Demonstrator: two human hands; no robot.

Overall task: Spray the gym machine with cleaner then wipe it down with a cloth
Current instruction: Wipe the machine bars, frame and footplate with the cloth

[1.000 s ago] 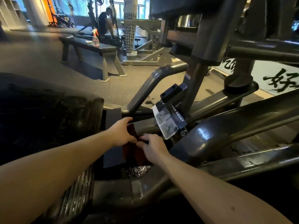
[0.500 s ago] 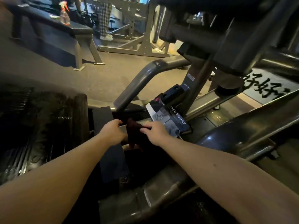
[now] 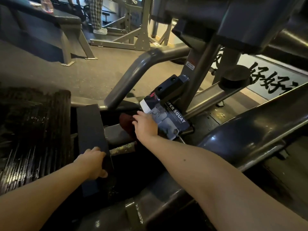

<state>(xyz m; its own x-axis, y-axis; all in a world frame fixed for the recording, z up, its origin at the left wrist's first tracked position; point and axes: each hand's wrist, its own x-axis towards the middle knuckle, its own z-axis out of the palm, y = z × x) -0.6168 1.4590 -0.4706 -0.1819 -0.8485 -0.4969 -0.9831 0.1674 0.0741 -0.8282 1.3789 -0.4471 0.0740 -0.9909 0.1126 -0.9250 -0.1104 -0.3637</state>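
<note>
The right hand (image 3: 145, 125) holds a dark red cloth (image 3: 126, 121) on the gym machine (image 3: 250, 130), beside its label (image 3: 173, 120). The left hand (image 3: 93, 163), lower and closer to the person, grips the edge of a flat black pad (image 3: 90, 130).

I'm working in dim, warm light, glare streaking the ribbed footplate (image 3: 33, 139) and glossy frame tube (image 3: 250, 130), black shadow in the gap between, bench (image 3: 63, 19) behind soft, edges bowed wide.

Dark red cloth (image 3: 125, 120), black pad (image 3: 90, 124), grey machine frame (image 3: 133, 74), checked trousers (image 3: 96, 12)
</note>
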